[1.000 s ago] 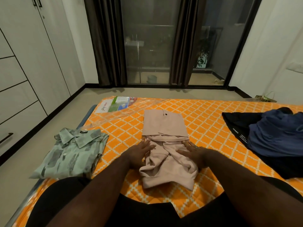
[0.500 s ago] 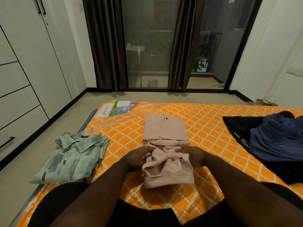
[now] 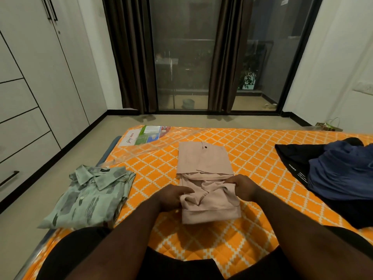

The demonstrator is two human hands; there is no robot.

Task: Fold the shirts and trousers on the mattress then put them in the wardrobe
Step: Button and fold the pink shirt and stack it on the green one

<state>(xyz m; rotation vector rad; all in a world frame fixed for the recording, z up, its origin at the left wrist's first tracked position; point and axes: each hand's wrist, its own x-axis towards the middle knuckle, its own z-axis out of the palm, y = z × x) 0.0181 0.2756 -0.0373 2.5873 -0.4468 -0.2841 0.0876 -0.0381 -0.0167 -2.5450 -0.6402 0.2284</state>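
A wide orange mattress, quilted in a white diamond lattice and partly wrapped in clear crinkled plastic, is stretching out beneath and beyond both hands. Well out to the left of the left hand, smooth pale wardrobe doors and drawers are lining the wall. Well to the right of the right hand, a soft heap of dark clothes, navy on black, is slumping on the mattress. Left of the left hand and apart from it, a folded green shirt with grey brush-like blotches is lying flat, its collar pointing away from the person.

Between the two hands, a pale pink garment of smooth, thin cloth is lying on the mattress, its long axis running straight away from the person toward the glass doors. Its far half is sitting as a flat, crisp rectangle with one small dark button; its near half is crumpling into loose folds and ending in a straight banded edge closest to the person.

The left hand is curling its fingers into the bunched cloth at the garment's left edge. The right hand is pinching a gathered fold at the right edge, slightly farther from the person. A second ago both hands were lying flat with fingers spread on either side of the crumpled half; now they are closing on it and drawing the cloth inward.
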